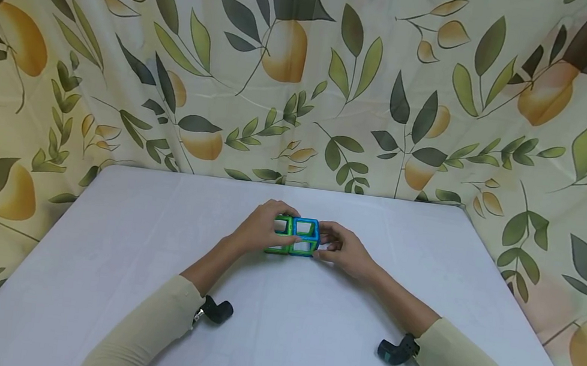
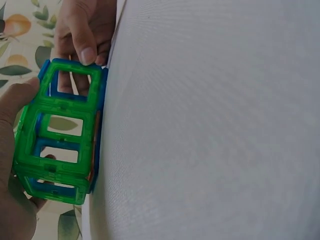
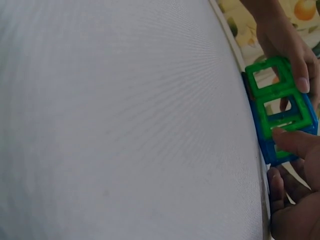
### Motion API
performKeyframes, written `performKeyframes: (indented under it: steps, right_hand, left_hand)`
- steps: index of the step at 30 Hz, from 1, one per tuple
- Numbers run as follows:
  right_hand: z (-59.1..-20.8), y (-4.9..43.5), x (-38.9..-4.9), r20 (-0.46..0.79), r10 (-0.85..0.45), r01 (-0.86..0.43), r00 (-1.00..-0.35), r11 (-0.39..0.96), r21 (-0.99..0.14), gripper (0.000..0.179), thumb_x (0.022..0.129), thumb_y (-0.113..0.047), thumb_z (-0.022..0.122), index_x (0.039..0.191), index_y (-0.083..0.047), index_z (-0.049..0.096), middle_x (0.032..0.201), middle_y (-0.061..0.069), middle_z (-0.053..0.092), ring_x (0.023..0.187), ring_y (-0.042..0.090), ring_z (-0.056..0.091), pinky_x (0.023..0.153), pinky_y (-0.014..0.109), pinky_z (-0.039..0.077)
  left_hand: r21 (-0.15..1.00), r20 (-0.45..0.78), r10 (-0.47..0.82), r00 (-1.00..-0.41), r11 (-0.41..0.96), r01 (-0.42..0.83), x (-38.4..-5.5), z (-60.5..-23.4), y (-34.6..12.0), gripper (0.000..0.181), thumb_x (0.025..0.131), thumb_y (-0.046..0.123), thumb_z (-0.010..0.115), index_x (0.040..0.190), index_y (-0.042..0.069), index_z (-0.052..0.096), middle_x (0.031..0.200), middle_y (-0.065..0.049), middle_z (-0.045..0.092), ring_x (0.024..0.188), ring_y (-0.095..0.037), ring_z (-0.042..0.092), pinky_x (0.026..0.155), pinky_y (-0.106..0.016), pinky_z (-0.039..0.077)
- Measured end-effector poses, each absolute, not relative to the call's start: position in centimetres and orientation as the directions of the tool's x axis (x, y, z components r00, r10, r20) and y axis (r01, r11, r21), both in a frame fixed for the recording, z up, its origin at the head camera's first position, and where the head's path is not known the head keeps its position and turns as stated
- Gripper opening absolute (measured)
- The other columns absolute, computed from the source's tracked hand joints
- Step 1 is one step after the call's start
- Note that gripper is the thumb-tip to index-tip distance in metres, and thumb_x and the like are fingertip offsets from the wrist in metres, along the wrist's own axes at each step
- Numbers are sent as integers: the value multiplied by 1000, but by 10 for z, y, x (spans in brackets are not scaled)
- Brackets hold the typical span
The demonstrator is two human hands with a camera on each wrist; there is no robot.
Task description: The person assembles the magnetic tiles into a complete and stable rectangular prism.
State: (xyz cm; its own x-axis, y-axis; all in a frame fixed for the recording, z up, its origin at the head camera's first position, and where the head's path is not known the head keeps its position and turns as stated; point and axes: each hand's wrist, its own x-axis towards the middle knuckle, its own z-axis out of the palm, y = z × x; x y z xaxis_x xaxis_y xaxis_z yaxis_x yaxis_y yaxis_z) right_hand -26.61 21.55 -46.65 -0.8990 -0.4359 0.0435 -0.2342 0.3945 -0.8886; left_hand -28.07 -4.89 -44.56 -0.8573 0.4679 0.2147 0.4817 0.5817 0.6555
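A two-cube-long block of magnetic tiles [image 1: 304, 239], made of green and blue square frames, stands on the white table near its back edge. My left hand [image 1: 260, 229] grips the block's left end, thumb along the near side and fingers over the far top. At the right end my right hand [image 1: 349, 251] holds the blue frames between thumb and fingers. The left wrist view shows a row of green frames [image 2: 62, 105] facing the camera, with blue edges behind and a strip of orange along the table side. In the right wrist view the right thumb [image 3: 295, 141] presses a green frame.
White cloth covers the table [image 1: 277, 326], whose back edge lies just behind the block. A curtain [image 1: 301, 117] printed with leaves and fruit hangs behind and at both sides. Black wrist cameras [image 1: 218, 311] sit at both sleeve cuffs.
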Motion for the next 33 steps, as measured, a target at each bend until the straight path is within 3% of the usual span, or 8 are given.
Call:
performKeyframes:
  steps: [24, 33]
  right_hand:
    - [-467, 215, -266, 47, -421, -236, -906, 407, -882, 62, 90, -3, 80, 145, 5, 52, 133, 19, 63, 116, 35, 60, 90, 27, 50]
    - [-437, 204, -247, 46, -424, -237, -904, 410, -881, 58, 90, 7, 76, 142, 13, 51, 130, 27, 62, 117, 46, 58, 95, 45, 51]
  left_hand:
    - [726, 182, 486, -855, 520, 450, -282, -447, -52, 56, 89, 35, 86, 136, 12, 67, 137, -5, 64, 129, -24, 56, 109, -47, 48]
    - [726, 190, 490, -851, 513, 458, -284, -449, -53, 57, 88, 34, 88, 135, 11, 67, 136, -4, 65, 128, -24, 58, 109, -45, 48]
